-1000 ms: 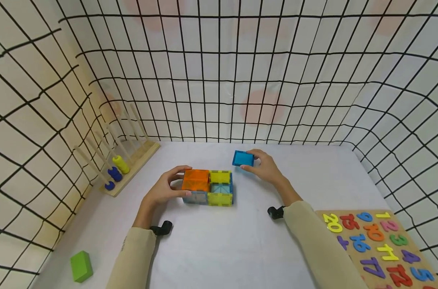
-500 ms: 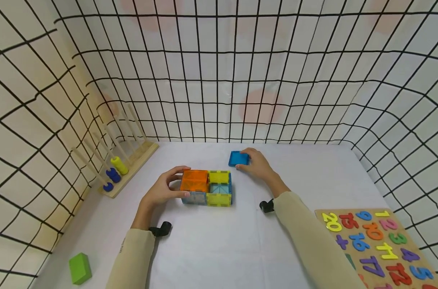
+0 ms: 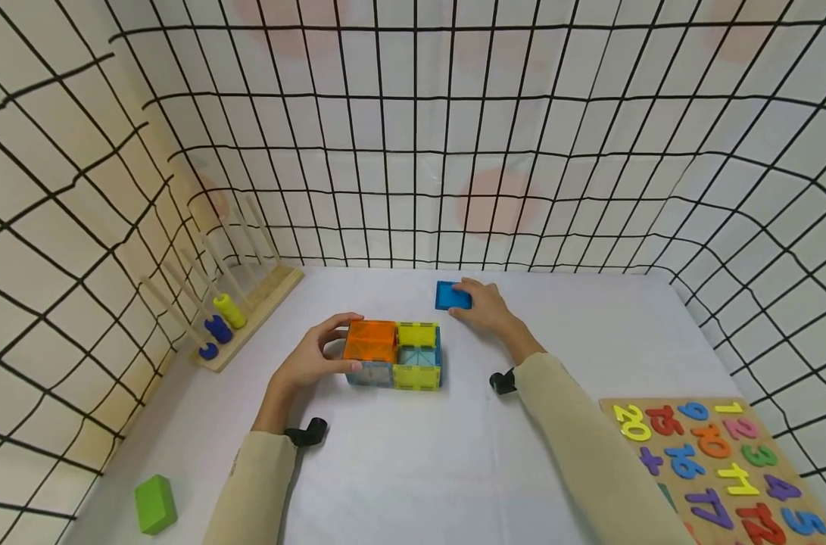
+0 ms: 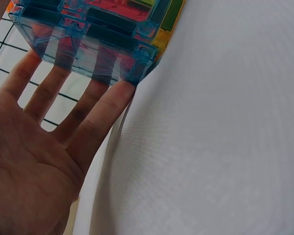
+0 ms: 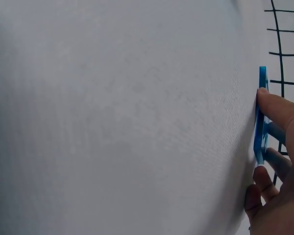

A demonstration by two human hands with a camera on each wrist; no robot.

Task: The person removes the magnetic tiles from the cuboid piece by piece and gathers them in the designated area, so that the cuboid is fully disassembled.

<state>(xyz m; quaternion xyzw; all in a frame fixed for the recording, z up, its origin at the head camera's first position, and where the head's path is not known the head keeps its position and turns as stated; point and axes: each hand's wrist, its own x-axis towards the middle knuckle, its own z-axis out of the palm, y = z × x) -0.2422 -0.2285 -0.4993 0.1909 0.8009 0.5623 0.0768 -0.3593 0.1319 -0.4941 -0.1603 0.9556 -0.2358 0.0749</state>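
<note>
Translucent magnetic tiles form a low two-part box (image 3: 372,374) in the middle of the head view. An orange tile (image 3: 370,341) covers its left half. The right half has yellow sides and an uncovered top. My left hand (image 3: 310,359) grips the left end, thumb at the near side and fingers at the far side; in the left wrist view, fingers show through a clear tile (image 4: 83,54). Beyond the box and to its right, my right hand (image 3: 486,306) pinches a square blue tile (image 3: 451,296). The right wrist view shows this tile nearly edge-on, close to the white cloth.
At the left stands a wooden peg rack (image 3: 266,303) with blue and yellow beads. A green block (image 3: 155,505) lies at the near left. A number puzzle board (image 3: 719,454) lies at the near right. Black-gridded walls (image 3: 413,151) surround the table.
My right hand has moved a little to the left with the blue tile, which now looks flatter. My left hand stays on the box.
</note>
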